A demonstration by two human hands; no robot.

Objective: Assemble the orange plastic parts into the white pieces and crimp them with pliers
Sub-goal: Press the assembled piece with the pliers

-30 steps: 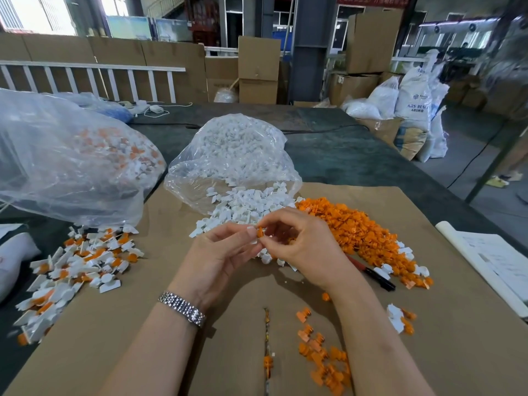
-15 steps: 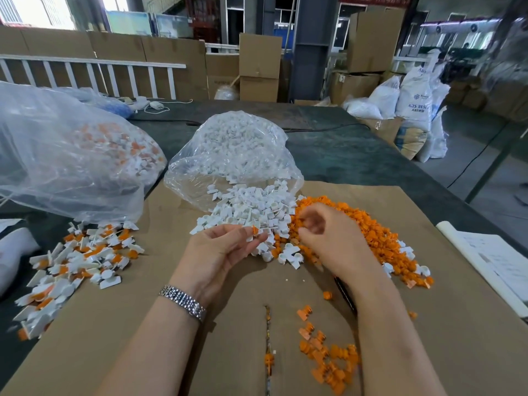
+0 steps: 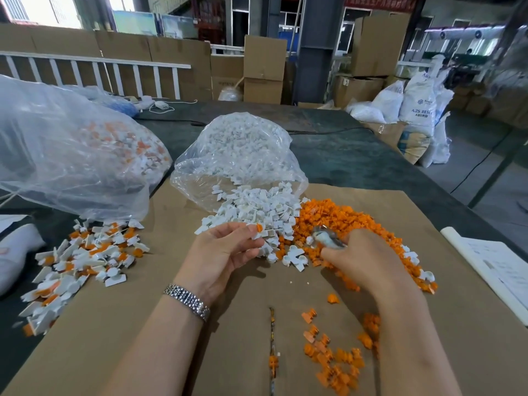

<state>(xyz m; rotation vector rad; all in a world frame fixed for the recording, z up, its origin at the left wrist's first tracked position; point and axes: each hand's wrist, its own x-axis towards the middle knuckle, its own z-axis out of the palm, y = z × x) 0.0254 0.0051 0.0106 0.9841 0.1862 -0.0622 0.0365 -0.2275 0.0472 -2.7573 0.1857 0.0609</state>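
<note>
My left hand (image 3: pixel 225 252) pinches a white piece with an orange part (image 3: pixel 258 227) in it at its fingertips, just in front of the white pieces pile (image 3: pixel 257 207). My right hand (image 3: pixel 368 261) rests on the orange parts pile (image 3: pixel 337 218) and grips pliers (image 3: pixel 324 240). Their blurred metal jaws point left toward the held piece, a short gap away. The pliers' handles are hidden inside my hand.
Assembled white-and-orange pieces (image 3: pixel 85 252) lie heaped at the left below a big clear bag (image 3: pixel 71 155). A clear bag of white pieces (image 3: pixel 237 150) lies open behind the pile. Loose orange parts (image 3: pixel 334 355) sit near me on the brown cardboard (image 3: pixel 143 310). White paper (image 3: pixel 491 267) lies at the right.
My right hand left the piece, went right over the orange pile and picked up the pliers that lay there. My left hand kept the piece and barely moved.
</note>
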